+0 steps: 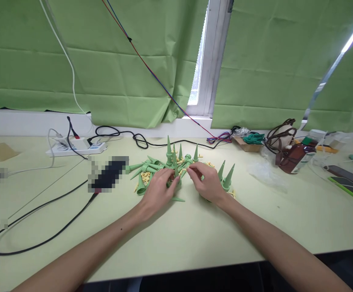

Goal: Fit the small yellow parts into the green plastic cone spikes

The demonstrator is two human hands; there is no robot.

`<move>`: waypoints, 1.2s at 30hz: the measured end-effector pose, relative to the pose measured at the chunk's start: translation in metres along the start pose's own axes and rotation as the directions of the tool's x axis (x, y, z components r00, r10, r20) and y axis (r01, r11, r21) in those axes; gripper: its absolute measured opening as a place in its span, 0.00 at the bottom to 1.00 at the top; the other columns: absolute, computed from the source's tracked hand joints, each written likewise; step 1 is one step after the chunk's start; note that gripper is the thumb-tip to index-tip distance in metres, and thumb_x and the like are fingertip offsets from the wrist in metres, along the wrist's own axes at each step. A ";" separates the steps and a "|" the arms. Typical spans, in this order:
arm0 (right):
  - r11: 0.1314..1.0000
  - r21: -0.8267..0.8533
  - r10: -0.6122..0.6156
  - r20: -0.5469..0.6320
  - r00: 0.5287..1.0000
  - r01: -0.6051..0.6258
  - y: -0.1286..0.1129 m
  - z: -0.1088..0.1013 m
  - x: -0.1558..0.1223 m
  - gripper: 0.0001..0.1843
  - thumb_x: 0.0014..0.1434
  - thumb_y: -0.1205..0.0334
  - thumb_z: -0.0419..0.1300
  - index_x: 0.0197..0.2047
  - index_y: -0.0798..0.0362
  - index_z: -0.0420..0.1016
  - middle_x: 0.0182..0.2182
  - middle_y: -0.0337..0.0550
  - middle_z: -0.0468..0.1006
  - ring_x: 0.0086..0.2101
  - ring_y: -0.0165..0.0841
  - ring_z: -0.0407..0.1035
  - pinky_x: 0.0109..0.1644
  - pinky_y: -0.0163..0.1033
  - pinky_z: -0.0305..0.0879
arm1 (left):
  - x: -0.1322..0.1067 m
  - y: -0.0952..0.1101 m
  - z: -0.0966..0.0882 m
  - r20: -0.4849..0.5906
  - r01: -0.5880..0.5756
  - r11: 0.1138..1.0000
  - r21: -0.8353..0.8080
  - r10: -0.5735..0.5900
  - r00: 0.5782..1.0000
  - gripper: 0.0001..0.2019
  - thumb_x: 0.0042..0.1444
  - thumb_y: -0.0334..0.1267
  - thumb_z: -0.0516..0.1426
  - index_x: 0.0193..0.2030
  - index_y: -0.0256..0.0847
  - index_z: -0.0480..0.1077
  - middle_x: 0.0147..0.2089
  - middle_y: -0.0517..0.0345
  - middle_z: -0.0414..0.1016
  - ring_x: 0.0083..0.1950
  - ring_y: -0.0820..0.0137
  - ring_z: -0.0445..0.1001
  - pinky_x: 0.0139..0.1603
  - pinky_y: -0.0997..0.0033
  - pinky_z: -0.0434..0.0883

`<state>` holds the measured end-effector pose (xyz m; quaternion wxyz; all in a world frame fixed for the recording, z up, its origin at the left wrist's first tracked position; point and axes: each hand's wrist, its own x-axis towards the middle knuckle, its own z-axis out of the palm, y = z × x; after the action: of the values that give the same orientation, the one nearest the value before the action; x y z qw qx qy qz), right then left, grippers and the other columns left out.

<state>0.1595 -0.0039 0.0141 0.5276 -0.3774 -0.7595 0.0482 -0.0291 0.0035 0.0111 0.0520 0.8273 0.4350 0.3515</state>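
Note:
My left hand (159, 188) is closed round an upright green plastic spike (175, 164), with thumb and forefinger near its base. Just to the right, my right hand (209, 183) pinches a small yellow peg (184, 170) between thumb and fingertips, close to that spike. Around both hands lies a pile of green cone-shaped pieces (140, 185) mixed with loose yellow pegs (146, 177). Behind the left hand a taller green spike (168, 151) stands upright. Two more green spikes (228, 178) stand beside my right wrist, with yellow pegs near their bases.
A power strip (75, 147) with plugs and a blurred dark device (111, 173) on a black cable are at left. To the right are a crumpled clear bag (267, 174), a brown bottle (299, 156), a cardboard box (249, 144) and a green-edged tablet-like object (351, 190).

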 end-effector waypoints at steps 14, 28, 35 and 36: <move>0.999 0.033 -0.031 0.097 0.995 0.028 -0.001 0.005 -0.004 0.08 0.67 0.64 0.54 0.35 0.53 0.70 0.27 0.38 0.72 0.25 0.28 0.63 0.31 0.35 0.59 | -0.002 0.010 -0.003 -0.151 0.049 0.978 -0.203 -0.081 0.985 0.13 0.65 0.41 0.53 0.30 0.41 0.60 0.26 0.64 0.65 0.28 0.74 0.63 0.30 0.73 0.61; 1.000 0.018 -0.011 0.117 0.993 0.009 -0.001 0.004 -0.003 0.09 0.67 0.64 0.53 0.33 0.52 0.69 0.25 0.38 0.70 0.25 0.29 0.62 0.31 0.35 0.58 | -0.005 0.010 -0.002 -0.183 -0.031 0.988 -0.149 0.003 0.983 0.11 0.65 0.39 0.53 0.31 0.41 0.61 0.27 0.63 0.66 0.28 0.74 0.64 0.30 0.73 0.62; 1.000 0.011 -0.001 0.126 0.992 0.000 -0.001 0.004 -0.003 0.10 0.67 0.64 0.52 0.33 0.52 0.68 0.25 0.38 0.70 0.25 0.29 0.62 0.31 0.36 0.58 | -0.006 0.011 -0.003 -0.165 -0.028 0.990 -0.138 0.005 0.986 0.10 0.65 0.41 0.53 0.34 0.41 0.66 0.28 0.61 0.68 0.29 0.73 0.66 0.30 0.73 0.63; 1.000 0.012 0.002 0.128 0.992 -0.003 -0.001 0.003 -0.003 0.10 0.67 0.63 0.52 0.33 0.52 0.68 0.25 0.38 0.70 0.25 0.29 0.63 0.31 0.36 0.59 | -0.006 0.011 -0.003 -0.166 -0.025 0.991 -0.135 0.002 0.986 0.10 0.65 0.41 0.53 0.34 0.41 0.66 0.28 0.61 0.69 0.29 0.73 0.66 0.29 0.73 0.63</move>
<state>0.1565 -0.0057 0.0107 0.4798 -0.3715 -0.7910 0.0776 -0.0252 -0.0088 0.0142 0.0698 0.7926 0.4072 0.4485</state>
